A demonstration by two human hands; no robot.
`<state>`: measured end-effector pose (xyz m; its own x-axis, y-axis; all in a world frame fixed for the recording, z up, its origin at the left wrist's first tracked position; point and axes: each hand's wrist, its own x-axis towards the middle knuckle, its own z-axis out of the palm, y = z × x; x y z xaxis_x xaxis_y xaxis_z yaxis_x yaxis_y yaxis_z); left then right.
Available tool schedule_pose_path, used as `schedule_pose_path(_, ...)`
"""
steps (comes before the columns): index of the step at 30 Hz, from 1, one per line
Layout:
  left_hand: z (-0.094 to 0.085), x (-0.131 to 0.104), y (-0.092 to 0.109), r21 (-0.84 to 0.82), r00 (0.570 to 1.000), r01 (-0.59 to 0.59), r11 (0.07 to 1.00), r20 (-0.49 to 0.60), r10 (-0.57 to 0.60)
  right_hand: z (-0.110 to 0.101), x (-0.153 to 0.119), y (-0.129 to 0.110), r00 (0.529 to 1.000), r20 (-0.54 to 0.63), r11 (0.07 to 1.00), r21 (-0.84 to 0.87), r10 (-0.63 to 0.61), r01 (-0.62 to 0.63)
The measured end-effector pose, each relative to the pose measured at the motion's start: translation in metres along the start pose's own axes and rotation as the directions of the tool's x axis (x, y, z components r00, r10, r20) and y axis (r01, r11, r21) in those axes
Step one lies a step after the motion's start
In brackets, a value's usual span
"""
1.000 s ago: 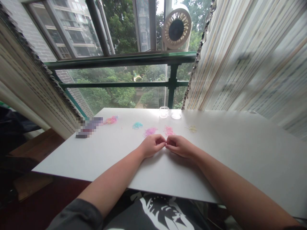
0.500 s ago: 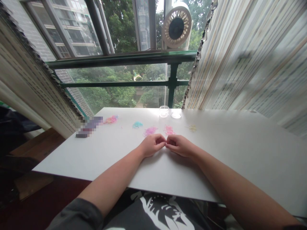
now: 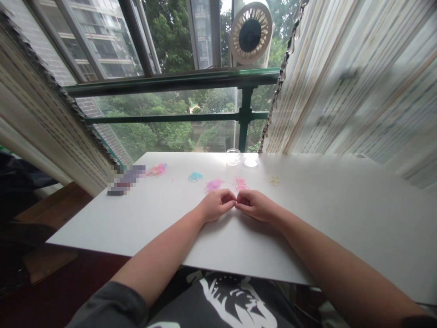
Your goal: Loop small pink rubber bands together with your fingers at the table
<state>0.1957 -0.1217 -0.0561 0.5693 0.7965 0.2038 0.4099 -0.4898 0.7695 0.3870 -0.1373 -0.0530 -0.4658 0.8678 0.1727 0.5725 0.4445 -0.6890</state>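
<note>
Above the white table, my left hand [image 3: 217, 206] and my right hand [image 3: 253, 205] meet fingertip to fingertip, both closed in a pinch. Whatever they hold between them is too small to make out. Just beyond my left hand lies a pile of small purple pieces [image 3: 213, 185]. A pink pile [image 3: 241, 183] sits right behind the joined fingers. Farther left is a turquoise pile [image 3: 195, 176], and to the right a thin yellow pile [image 3: 273, 181]. The pieces look like tiny loops or bands, though their kind is unclear.
A round clear container [image 3: 233, 157] and a clear lid-like dish [image 3: 250, 161] stand at the table's [image 3: 112, 228] back edge. A mixed-colour pile [image 3: 157, 170] lies back left, beside a blurred-out object [image 3: 127, 180]. A white fan [image 3: 251, 34] stands by the window railing.
The view has shifted very slightly. Both hands keep the same pinched pose, and the piles have not moved on the table.
</note>
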Motion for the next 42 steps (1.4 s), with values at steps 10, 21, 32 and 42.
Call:
schedule_pose_path(10,-0.0005,-0.0002,-0.0003,0.008,1.000,-0.003,1.000,0.008,0.003,-0.0004,0.0002,-0.0007,1.000,0.005,1.000,-0.002,-0.002,0.002)
schedule_pose_path(21,0.0000,0.0000,-0.0021,0.013,1.000,-0.005,1.000,0.009,0.005,-0.0004,0.0004,-0.0002,1.000,0.011,1.000,0.016,0.003,-0.003)
schedule_pose_path(32,-0.0003,0.0005,0.0012,0.016,1.000,0.002,1.000,-0.005,-0.002,-0.0006,0.0001,-0.0009,1.000,-0.006,1.000,0.001,-0.002,0.002)
schedule_pose_path(42,-0.0008,0.0004,0.0037,0.045,0.999,0.039,0.998,-0.036,-0.037,0.0003,0.0013,0.0015,1.000,-0.029,0.999,0.034,-0.010,0.011)
